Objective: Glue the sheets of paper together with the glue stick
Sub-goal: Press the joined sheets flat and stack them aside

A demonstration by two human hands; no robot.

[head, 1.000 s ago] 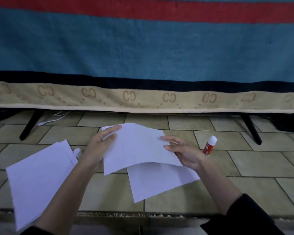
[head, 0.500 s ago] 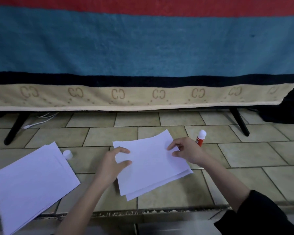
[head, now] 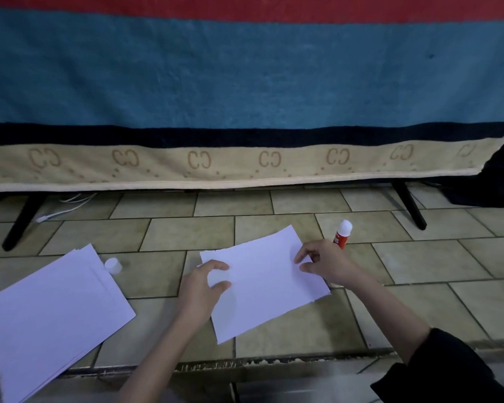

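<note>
Two stacked sheets of paper (head: 269, 282) lay on the tiled floor (head: 436, 266). The left hand (head: 201, 289) held their left edge between curled fingers and thumb; the right hand (head: 327, 264) pinched the right edge. The glue stick (head: 342, 234) stood uncapped just beyond the right hand, its cap (head: 114, 266) beside a spare paper pile (head: 50, 318).

Two bare hands, no gloves, rings or watch. Left hand (head: 202, 282): forearm bare to frame edge. Right hand (head: 327, 264): forearm bare, dark black sleeve (head: 448, 370) pushed up near elbow.
</note>
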